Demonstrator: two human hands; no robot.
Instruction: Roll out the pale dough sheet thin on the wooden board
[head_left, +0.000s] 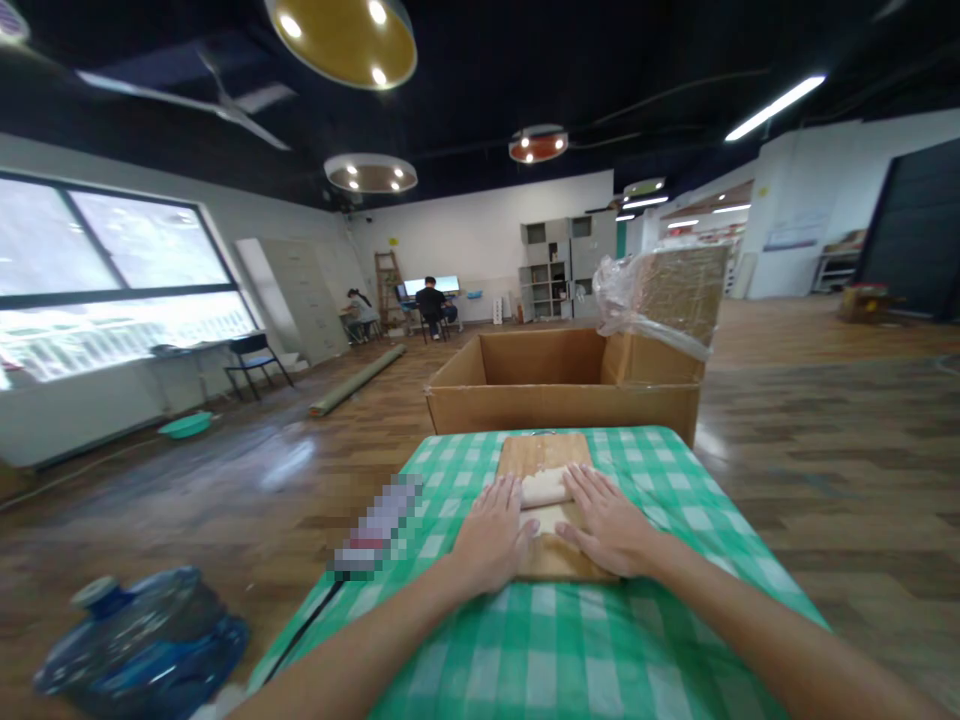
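Pale dough [545, 488] lies on a wooden cutting board [555, 562]; its far part looks like a thick roll, with a flatter piece nearer me. My left hand [493, 535] rests at the dough's left side, fingers stretched forward and the thumb on the near flat part. On the right side, my right hand [609, 522] lies with fingers extended over the end of the roll, its thumb on the flat piece too. Both hands touch the dough, and neither is wrapped round it. The fingers partly cover the dough's two ends.
A green checked tablecloth [592, 650] covers the table. A blurred-out oblong item [377, 528] with a black cord lies at the left edge. Beyond stands a large cardboard box [555, 408]. A blue water jug [142, 640] lies at lower left. Two people sit far back.
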